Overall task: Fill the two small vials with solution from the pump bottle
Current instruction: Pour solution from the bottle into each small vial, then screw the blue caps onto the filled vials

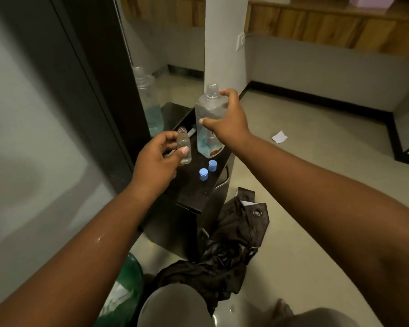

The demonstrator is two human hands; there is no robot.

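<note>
My right hand [224, 119] grips the upper part of a large clear bottle [208, 128] with its pump off and neck open; blue solution sits in its lower part. The bottle is upright on or just above a small black stand [194, 192]. My left hand [156, 159] holds a small clear vial [184, 147], uncapped and upright, just left of the bottle. Two blue caps [203, 173] [212, 165] lie on the stand in front of the bottle. A second vial is not clearly visible.
A mirror [151, 67] at the left rear reflects the bottle. Dark cloth or a bag [232, 239] lies on the floor beside the stand, a green bag [128, 286] lower left, and a paper scrap [279, 137] on the floor to the right.
</note>
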